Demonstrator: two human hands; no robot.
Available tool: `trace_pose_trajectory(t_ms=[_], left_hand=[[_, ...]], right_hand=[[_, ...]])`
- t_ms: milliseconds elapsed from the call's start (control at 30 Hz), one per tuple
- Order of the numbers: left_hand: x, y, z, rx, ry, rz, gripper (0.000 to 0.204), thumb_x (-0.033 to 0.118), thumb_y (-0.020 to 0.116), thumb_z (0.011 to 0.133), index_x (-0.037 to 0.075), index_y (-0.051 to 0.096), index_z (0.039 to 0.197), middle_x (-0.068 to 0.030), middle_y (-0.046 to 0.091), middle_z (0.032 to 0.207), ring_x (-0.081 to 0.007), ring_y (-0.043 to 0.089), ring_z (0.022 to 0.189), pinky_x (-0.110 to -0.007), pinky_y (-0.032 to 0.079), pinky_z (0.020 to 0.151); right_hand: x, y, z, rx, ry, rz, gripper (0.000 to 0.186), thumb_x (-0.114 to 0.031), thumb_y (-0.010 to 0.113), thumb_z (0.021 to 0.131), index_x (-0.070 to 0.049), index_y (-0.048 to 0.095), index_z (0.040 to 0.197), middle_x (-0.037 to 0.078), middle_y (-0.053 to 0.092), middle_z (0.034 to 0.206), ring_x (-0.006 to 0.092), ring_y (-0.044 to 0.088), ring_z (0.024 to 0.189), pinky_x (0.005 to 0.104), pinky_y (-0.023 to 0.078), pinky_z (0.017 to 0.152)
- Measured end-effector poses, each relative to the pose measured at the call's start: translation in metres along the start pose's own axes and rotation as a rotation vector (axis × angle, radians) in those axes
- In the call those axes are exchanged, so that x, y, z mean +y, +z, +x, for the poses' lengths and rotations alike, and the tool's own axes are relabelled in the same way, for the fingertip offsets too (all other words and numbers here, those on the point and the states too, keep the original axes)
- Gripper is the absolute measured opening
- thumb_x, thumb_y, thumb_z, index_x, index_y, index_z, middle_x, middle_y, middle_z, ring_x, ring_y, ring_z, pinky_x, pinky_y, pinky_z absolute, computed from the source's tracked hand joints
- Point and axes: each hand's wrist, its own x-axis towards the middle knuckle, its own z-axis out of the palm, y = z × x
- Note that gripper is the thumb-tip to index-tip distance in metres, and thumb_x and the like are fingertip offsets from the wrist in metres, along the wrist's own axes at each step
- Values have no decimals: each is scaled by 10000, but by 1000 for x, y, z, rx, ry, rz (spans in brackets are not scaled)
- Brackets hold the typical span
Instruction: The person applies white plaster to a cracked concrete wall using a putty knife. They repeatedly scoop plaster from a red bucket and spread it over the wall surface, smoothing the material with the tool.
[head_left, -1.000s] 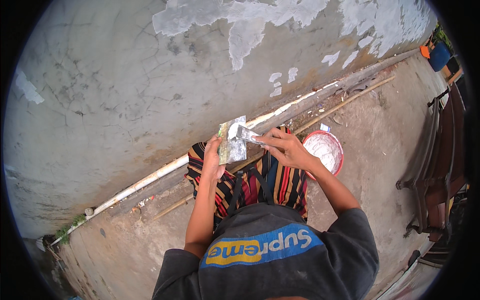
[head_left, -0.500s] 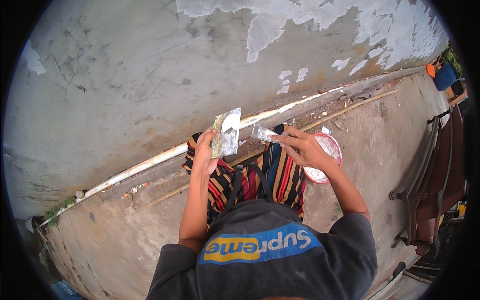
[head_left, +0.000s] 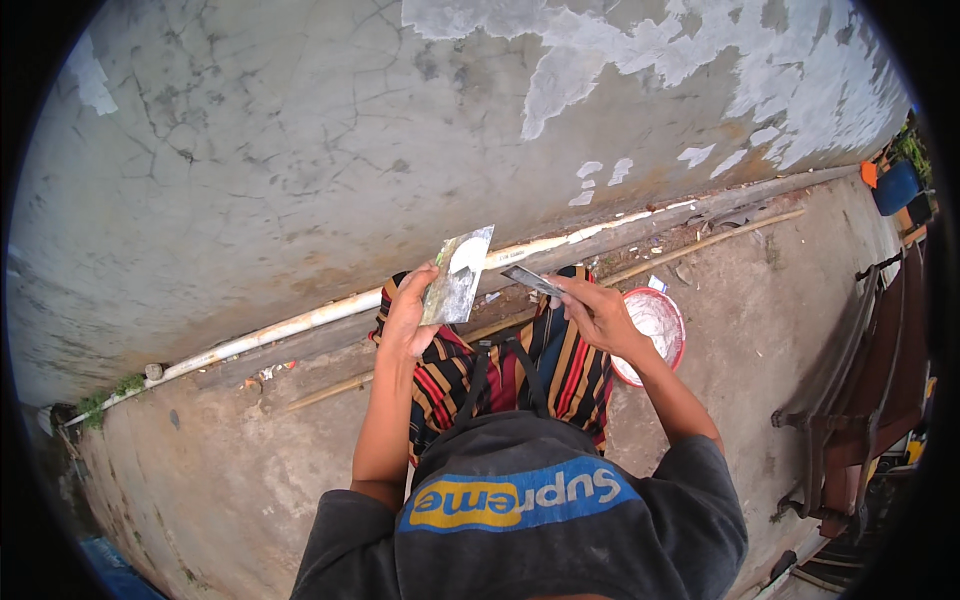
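In my left hand is a flat, smeared rectangular plate, gripped along its near left edge. A dab of white paste lies on the plate's upper part. My right hand pinches a thin flat scraper blade, tilted so that its face shows narrow. The blade is just right of the plate and apart from it. Beyond both hands stands the grey wall, with white patches on its upper right. A red-rimmed basin with white paste sits beside my right forearm.
A white pipe runs along the foot of the wall. A bamboo pole lies on the concrete floor, among small debris. Brown furniture-like pieces stand at the right, and a blue container at the far right.
The blade in my right hand has turned from showing its broad face to nearly edge-on. The plate in my left hand has tilted slightly. The whole view has shifted a little.
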Motion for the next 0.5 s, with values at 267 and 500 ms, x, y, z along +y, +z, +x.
trace_pose_trajectory(t_ms=[267,500], left_hand=[[-10,7,-2,-79,-89,37,315,153,606,903,11,539,1176,-84,642,1045,-176,671,849,-325,574,720],[-7,0,-10,-54,-147,55,304,147,617,896,-16,567,1148,-83,657,1003,-156,675,846,-299,574,721]], right_hand=[[-9,-17,32,-282,460,740,228,-221,505,1016,-13,592,983,9,577,668,55,511,527,205,405,484],[13,-18,8,-498,538,699,245,-247,509,1016,-30,597,942,4,569,647,63,500,507,206,384,471]])
